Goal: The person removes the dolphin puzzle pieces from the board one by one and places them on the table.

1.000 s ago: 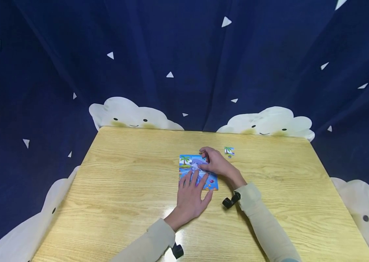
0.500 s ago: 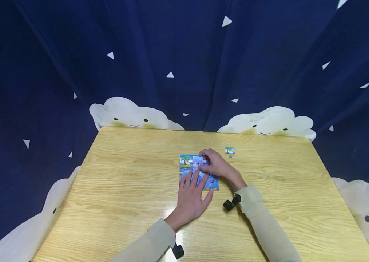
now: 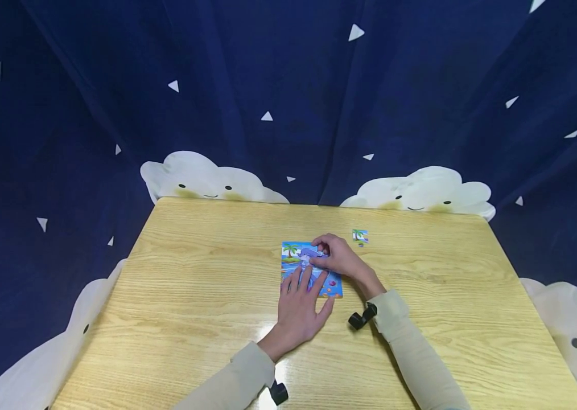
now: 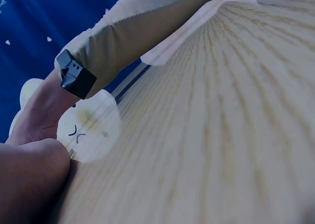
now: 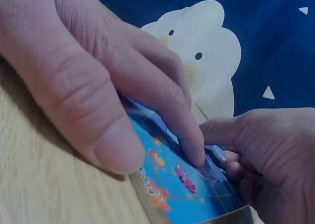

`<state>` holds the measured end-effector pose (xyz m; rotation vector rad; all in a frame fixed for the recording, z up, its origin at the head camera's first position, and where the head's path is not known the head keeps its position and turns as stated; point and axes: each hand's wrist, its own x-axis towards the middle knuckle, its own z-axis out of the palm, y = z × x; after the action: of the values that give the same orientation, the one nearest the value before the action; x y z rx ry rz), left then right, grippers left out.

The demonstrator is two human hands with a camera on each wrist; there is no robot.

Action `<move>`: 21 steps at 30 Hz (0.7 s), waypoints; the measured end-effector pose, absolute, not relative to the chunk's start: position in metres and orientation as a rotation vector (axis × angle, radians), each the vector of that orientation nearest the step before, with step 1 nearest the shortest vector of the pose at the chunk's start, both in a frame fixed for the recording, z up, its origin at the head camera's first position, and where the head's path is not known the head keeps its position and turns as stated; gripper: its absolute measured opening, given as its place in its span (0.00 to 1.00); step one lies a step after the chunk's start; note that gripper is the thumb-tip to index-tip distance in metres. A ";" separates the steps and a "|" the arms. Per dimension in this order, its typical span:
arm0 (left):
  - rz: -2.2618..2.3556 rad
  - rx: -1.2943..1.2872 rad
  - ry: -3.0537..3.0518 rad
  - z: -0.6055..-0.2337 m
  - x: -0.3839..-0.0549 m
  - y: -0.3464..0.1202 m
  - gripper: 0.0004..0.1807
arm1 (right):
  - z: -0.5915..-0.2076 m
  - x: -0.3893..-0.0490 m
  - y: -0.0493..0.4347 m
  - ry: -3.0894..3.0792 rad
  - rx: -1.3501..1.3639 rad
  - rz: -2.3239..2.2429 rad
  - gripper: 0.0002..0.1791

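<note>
Under the spread fingers of the left hand [image 3: 299,316] lies the dolphin jigsaw [image 3: 291,261], at whose far side the right hand [image 3: 342,256] pinches a puzzle piece [image 5: 215,153] with curled fingers.

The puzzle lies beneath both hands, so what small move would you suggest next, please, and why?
Perhaps the right hand should ease its pinched piece down flat: in the right wrist view that piece looks tilted, while the left hand rests on the puzzle.

Your square picture puzzle [image 3: 291,263] mixes blue, purple and green; your sleeves [image 3: 413,347] are plain beige, your wooden tabletop [image 3: 191,273] grain-streaked yellow, your navy cloth curtain [image 3: 217,85] white-patterned with triangles [image 3: 356,32] and clouds [image 3: 211,177].
</note>
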<state>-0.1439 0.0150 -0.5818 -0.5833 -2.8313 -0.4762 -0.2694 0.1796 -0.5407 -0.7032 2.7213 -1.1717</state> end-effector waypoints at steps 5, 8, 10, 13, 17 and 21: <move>-0.468 -0.574 -2.867 -0.581 -0.144 0.015 0.36 | -0.542 -0.272 0.179 2.752 -0.706 -1.172 0.22; -0.476 -0.569 -2.884 -0.581 -0.145 0.015 0.36 | -0.545 -0.274 0.179 2.783 -0.751 -1.171 0.22; -0.478 -0.567 -2.880 -0.581 -0.145 0.015 0.36 | -0.547 -0.275 0.179 2.806 -0.800 -1.167 0.22; -0.475 -0.570 -2.878 -0.581 -0.145 0.014 0.36 | -0.551 -0.277 0.181 2.837 -0.888 -1.159 0.22; -0.463 -0.573 -2.897 -0.581 -0.144 0.015 0.37 | -0.554 -0.278 0.184 2.842 -0.964 -1.171 0.21; -0.435 -0.563 -2.931 -0.581 -0.144 0.016 0.37 | -0.556 -0.279 0.188 2.848 -1.012 -1.191 0.20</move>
<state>-0.1439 0.0155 -0.5807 -0.5628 -2.9314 -0.4351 -0.2788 0.1880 -0.5563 -1.0125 2.8477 -1.1914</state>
